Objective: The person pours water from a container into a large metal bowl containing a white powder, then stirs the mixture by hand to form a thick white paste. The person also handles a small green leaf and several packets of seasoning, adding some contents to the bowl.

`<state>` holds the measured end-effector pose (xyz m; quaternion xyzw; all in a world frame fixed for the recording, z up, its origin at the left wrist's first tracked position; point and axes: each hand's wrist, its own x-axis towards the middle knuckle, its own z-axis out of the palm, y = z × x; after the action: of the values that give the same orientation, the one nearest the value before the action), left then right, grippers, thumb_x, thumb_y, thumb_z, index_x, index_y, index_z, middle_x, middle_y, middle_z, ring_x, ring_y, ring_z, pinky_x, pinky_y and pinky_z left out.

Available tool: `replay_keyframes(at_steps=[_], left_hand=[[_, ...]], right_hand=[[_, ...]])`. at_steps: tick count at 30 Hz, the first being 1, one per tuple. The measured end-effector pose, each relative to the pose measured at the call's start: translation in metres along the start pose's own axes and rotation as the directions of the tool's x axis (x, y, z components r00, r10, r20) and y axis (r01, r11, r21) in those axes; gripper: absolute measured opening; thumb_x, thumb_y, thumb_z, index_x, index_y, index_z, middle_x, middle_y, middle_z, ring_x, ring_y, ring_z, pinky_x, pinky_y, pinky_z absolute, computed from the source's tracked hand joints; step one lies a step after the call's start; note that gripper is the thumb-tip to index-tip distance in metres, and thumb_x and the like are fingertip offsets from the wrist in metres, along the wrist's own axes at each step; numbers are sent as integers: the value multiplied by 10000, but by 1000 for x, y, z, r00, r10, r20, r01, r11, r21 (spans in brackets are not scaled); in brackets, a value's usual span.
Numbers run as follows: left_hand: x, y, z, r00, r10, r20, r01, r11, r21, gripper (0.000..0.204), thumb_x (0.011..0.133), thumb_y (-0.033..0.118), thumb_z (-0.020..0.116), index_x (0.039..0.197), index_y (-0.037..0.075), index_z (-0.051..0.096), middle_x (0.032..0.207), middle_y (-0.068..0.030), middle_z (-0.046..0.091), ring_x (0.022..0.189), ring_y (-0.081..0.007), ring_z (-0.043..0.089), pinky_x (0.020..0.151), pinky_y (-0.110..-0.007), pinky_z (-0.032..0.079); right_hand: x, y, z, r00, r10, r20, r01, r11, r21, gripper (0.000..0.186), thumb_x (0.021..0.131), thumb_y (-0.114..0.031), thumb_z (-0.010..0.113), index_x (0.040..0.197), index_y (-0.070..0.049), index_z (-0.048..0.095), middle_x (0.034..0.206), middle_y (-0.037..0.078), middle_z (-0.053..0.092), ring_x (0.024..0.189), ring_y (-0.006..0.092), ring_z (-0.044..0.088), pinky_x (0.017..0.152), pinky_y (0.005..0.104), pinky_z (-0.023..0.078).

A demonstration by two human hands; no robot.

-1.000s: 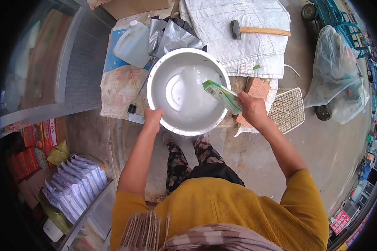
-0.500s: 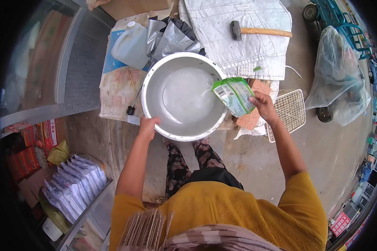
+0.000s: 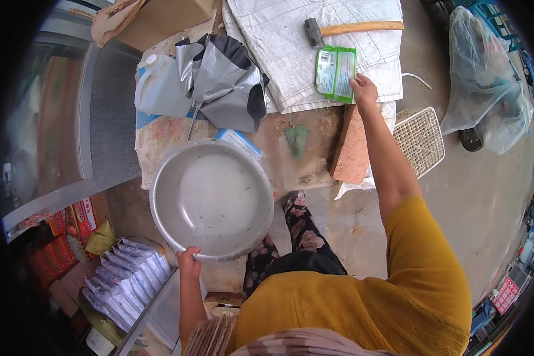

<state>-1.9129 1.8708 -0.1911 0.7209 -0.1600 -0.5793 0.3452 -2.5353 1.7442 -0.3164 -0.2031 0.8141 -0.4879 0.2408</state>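
Note:
With its fingers around the near left edge, my left hand point(image 3: 188, 261) grips a round metal basin point(image 3: 256, 184). The basin is tilted toward me and held above my legs; whitish, cloudy contents with dark specks show inside. My right hand point(image 3: 365, 90) reaches far forward, closed on the lower right corner of a green and white packet point(image 3: 336, 74). That packet is over the edge of a folded white sheet point(image 3: 273, 56), just below a hammer point(image 3: 350, 28). Whether it touches the sheet, I cannot tell.
Reddish bricks point(image 3: 351, 151) stand under my right forearm, beside a cream plastic basket point(image 3: 420, 142). A green scrap point(image 3: 297, 141) lies left of them. Silver-black plastic sheeting point(image 3: 225, 77) and a translucent jug point(image 3: 165, 88) are behind the basin. Stacked white packs point(image 3: 124, 282) sit low at left.
The basin has come left and toward me in my left hand, off the work surface. My right hand has carried the packet from the basin's rim forward to the white sheet.

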Motion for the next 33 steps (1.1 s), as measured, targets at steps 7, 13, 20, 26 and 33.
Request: replay_keyframes(at_steps=[7,13,20,26,33], left_hand=[[-25,-14,-72,992,0,-123,-3,1000,-22,562,541,-96,526,1093,-9,471,950,-55,536,852,-198,524,743,-285,429],[-36,5,-54,989,-49,-136,48,999,-8,530,548,-101,525,1068,-10,487,963,-66,543,869,-202,529,754,-290,431],[-26,-5,7,999,-41,-21,40,999,-22,482,564,-94,534,1040,-34,490,897,-89,547,825,-220,539,728,-306,439],[2,-8,70,992,-71,102,73,997,-19,439,585,-108,528,1019,-50,496,896,-102,549,823,-225,543,720,-333,439],[40,-10,130,957,-83,278,68,996,64,359,597,-87,552,954,-63,517,857,-111,565,703,-219,557,588,-333,459]], right_hand=[[-171,-37,45,823,-179,540,498,685,-531,547,697,-368,678,1108,-84,456,1019,186,505,897,351,539,724,408,459],[-166,5,68,806,-337,486,540,754,-373,229,703,-25,505,923,-65,555,888,198,503,790,393,528,688,444,458],[-156,-61,29,758,109,643,-337,910,243,200,754,46,397,818,-6,579,689,43,559,536,123,499,502,248,417],[-240,-109,47,364,-432,825,535,822,195,328,642,116,455,868,-59,614,935,95,586,896,266,558,769,314,454],[-227,-20,81,101,-239,966,995,52,-91,129,748,-122,500,825,-102,602,998,106,510,948,263,494,811,359,416]])
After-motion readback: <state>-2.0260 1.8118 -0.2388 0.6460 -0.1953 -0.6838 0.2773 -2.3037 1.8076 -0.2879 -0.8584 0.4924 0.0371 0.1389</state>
